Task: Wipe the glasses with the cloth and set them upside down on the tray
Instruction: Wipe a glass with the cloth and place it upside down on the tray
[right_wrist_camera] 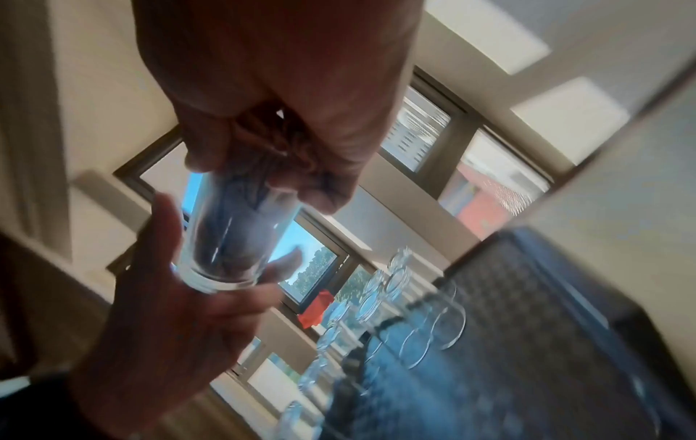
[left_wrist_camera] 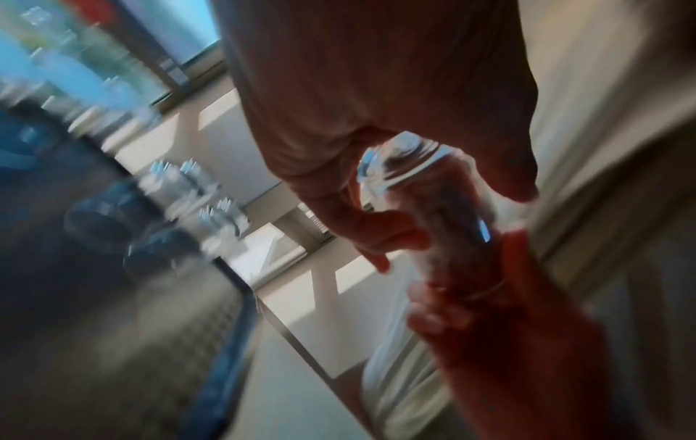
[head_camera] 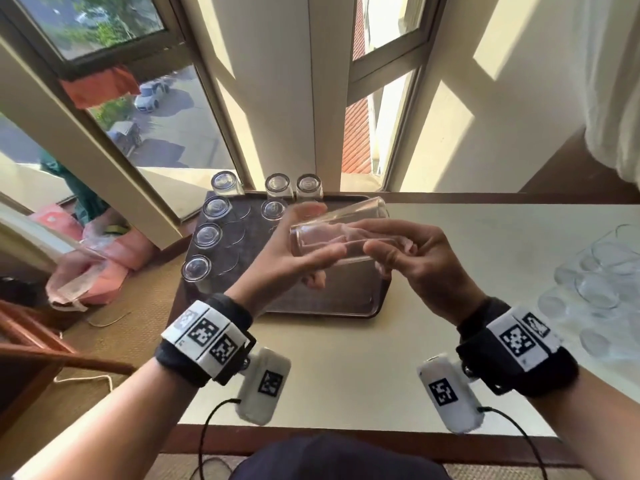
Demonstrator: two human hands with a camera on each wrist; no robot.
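Both my hands hold one clear glass point(head_camera: 367, 209) on its side in the air above the dark tray point(head_camera: 329, 296). My left hand point(head_camera: 325, 233) cups its thick base between thumb and fingers. The fingers and thumb of my right hand point(head_camera: 367, 239) curl round it near the mouth. From the right wrist, the glass point(right_wrist_camera: 226, 238) hangs below my right hand point(right_wrist_camera: 263, 178), its base in my left hand point(right_wrist_camera: 180, 297). The left wrist view is blurred and shows the glass point(left_wrist_camera: 414, 166). Several glasses point(head_camera: 207, 235) stand upside down along the tray's left side and back. No cloth is visible.
The tray sits at the back left of a cream table point(head_camera: 346, 375) under a window. A blurred cluster of glasses point(head_camera: 595, 282) stands on the table at the right. White fabric point(head_camera: 613, 98) hangs at the upper right. Pink bags point(head_camera: 104, 258) lie on the floor at left.
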